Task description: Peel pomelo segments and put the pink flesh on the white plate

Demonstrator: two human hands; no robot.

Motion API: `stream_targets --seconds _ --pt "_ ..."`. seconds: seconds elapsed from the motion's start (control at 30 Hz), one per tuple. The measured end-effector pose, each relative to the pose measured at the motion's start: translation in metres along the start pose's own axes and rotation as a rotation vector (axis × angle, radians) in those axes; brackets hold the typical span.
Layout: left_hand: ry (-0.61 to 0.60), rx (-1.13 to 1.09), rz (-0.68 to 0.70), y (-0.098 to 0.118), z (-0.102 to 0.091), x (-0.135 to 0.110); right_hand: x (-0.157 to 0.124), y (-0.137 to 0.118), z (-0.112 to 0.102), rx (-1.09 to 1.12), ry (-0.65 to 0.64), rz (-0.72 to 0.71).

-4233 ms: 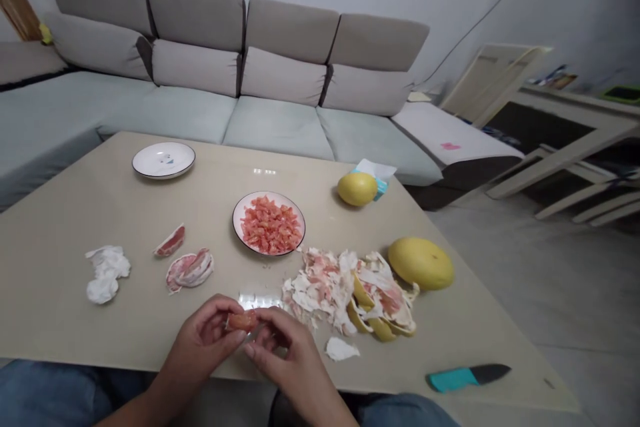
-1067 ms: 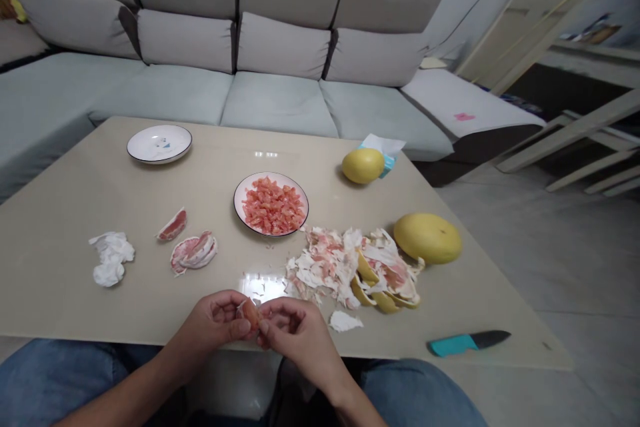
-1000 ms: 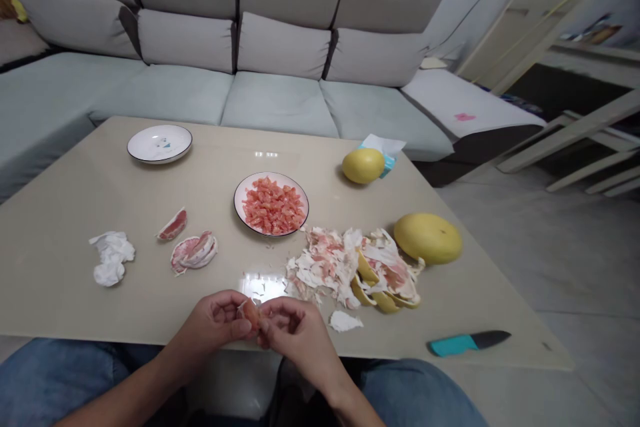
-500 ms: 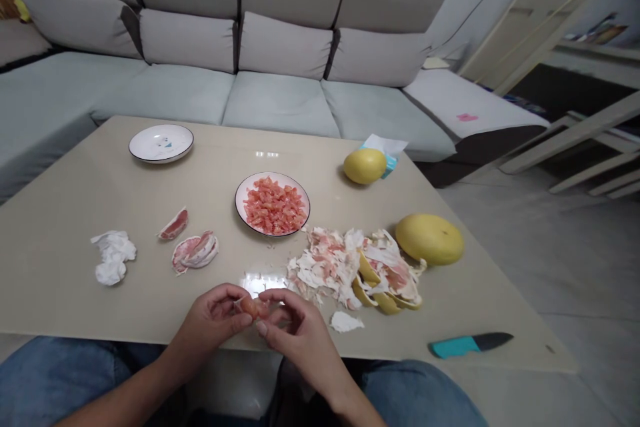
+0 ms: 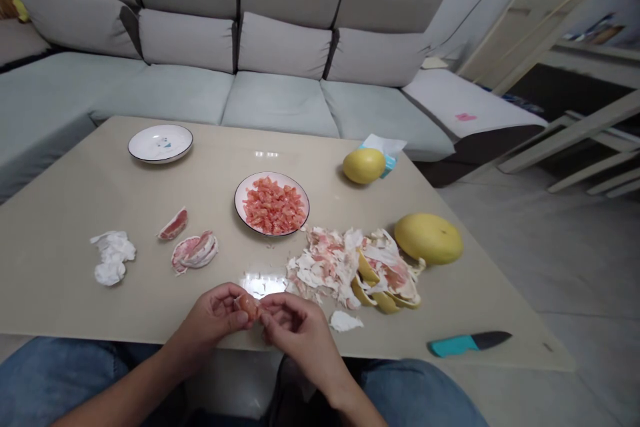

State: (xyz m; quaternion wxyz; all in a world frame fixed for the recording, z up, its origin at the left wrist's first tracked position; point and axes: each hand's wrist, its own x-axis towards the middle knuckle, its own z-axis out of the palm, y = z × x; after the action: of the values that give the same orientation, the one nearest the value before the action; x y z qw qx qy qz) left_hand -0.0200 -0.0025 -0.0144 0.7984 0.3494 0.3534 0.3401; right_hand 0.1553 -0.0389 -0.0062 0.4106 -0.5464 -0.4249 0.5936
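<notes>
We record both bare hands at lower centre of the frame, fingers curled and closed. The left hand (image 5: 213, 317) and right hand (image 5: 299, 328) together pinch a small pink pomelo segment (image 5: 247, 305) between their fingertips, above the near edge of the beige tabletop (image 5: 60, 280). Upper centre: a round white plate (image 5: 239, 203) holding chopped pink pulp (image 5: 273, 205). Just right of the hands: a heap of white pith and yellow rind (image 5: 325, 267). Beyond it: a yellow pomelo (image 5: 429, 238). Lower right: a teal-handled kitchen knife (image 5: 467, 344).
</notes>
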Motion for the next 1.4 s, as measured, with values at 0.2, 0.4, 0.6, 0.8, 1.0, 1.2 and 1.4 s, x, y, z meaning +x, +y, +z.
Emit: stream_targets --seconds 0.2,0.4,0.6,0.8,1.0,1.2,1.4 --pt "-0.021 -0.121 -0.049 0.001 0.000 0.000 0.001 0.001 0.000 0.268 -0.095 0.065" --pt "0.097 0.028 0.059 0.000 -0.001 0.000 0.003 0.005 0.003 0.332 -0.078 0.028" --pt "0.164 0.124 0.144 -0.005 -0.005 0.002 0.004 0.007 0.003 0.352 -0.078 0.036" --pt "0.119 0.175 0.210 -0.010 -0.006 0.001 0.006 0.013 0.007 0.362 -0.082 0.036" --pt "0.102 0.197 0.077 -0.004 -0.005 0.000 0.008 0.012 0.004 0.379 -0.123 0.039" --pt "0.070 0.141 0.075 -0.010 -0.009 0.001 0.006 0.011 0.002 0.509 -0.183 0.087" --pt "0.159 0.217 0.129 -0.013 -0.010 0.003 0.008 0.017 0.009 0.550 -0.091 0.082"
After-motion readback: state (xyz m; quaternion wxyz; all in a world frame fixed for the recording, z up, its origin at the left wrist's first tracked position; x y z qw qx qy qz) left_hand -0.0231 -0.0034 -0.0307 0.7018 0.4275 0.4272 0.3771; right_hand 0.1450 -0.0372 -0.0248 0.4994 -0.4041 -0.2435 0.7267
